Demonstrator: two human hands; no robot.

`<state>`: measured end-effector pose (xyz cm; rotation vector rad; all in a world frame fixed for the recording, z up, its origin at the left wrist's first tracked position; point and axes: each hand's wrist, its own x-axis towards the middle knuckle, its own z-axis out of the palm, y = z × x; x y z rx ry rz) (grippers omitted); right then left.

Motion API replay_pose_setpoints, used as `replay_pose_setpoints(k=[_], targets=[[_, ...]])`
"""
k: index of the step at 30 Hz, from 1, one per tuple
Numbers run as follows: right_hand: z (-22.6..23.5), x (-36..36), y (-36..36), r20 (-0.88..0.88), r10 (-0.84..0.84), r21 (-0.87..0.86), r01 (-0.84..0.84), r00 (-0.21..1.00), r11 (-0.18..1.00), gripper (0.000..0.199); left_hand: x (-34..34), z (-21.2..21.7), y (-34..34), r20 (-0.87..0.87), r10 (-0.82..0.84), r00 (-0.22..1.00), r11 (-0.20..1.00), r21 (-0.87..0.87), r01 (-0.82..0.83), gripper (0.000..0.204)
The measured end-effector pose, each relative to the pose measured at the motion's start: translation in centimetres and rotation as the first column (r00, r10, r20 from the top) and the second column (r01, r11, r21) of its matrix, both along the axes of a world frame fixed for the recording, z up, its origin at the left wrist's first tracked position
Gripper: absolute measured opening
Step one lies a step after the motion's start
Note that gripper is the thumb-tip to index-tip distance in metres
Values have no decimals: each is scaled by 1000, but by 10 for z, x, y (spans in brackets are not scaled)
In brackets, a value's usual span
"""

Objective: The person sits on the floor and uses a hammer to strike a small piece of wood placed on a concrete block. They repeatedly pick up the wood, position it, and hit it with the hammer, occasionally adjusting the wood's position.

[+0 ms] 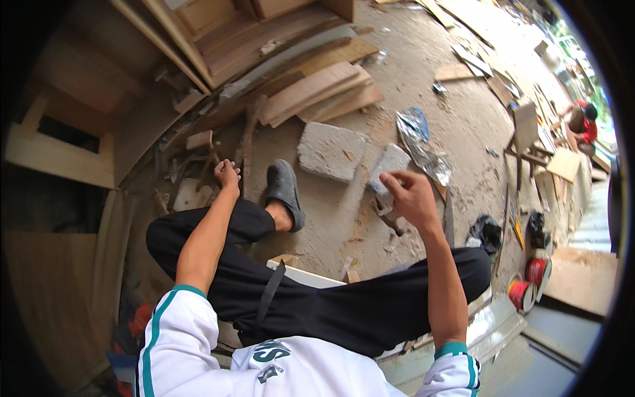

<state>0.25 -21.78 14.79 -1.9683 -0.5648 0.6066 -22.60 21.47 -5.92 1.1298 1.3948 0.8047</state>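
Between right hand (411,195) fingers, small pale crumpled scrap (375,188).

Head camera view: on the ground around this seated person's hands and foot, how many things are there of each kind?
Grey stone slabs: 2
Crumpled silver foil sheets: 1
Red reels: 2
Dark slippers on the foot: 1
Total: 6
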Motion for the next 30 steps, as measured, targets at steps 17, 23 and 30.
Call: replay_pose_setpoints(k=[17, 23, 30], targets=[[28, 29, -148, -68, -676, 223, 672, 734, 706, 29, 161, -58, -243, -698, -705, 125, 176, -1, 984, 46], [20, 17, -195, -50, -751, 108, 751, 658, 651, 32, 197, -62, -335, -557, -815, -162, -1, -277, 961, 45], [31, -6, -205, -159, -759, 53, 773, 632, 632, 29, 223, -107, -430, -638, -740, -214, 28, -348, 937, 52]])
